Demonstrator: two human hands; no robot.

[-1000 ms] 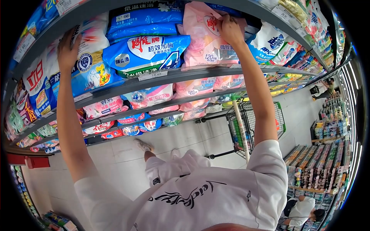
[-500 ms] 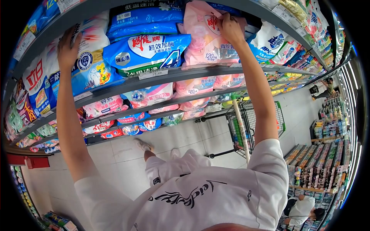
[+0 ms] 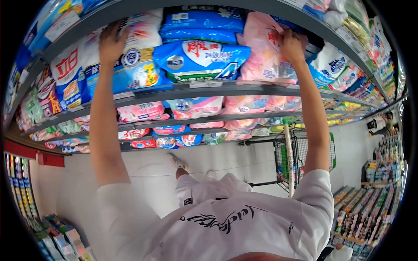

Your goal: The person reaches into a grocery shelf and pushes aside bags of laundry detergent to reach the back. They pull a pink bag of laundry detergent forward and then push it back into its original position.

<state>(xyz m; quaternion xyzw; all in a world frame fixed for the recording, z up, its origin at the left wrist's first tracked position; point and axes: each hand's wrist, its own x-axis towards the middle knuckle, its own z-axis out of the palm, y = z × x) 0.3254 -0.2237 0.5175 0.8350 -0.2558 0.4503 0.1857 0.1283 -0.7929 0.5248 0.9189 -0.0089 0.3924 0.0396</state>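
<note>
My left hand (image 3: 112,43) lies with fingers apart against the upper part of a white, blue and gold bag of laundry detergent (image 3: 141,58) on the shelf. Curled at the upper right of a pink bag of laundry detergent (image 3: 257,52), my right hand (image 3: 291,47) has its fingers closed on the plastic. The fingertips are partly hidden. Between my hands stands a blue bag of laundry powder (image 3: 202,63), with more blue bags (image 3: 200,24) stacked behind it.
Lower shelves (image 3: 209,116) hold several more bags. A wire shopping cart (image 3: 300,152) stands to my right, with a pale pole (image 3: 288,161) before it. A red box (image 3: 51,159) is at the lower left. Product racks (image 3: 363,213) line the right side, where another person (image 3: 339,253) is partly visible.
My view has shifted, so the shelf and both hands appear farther right. Both hands stay on the same bags. The person at the lower right has mostly left the view.
</note>
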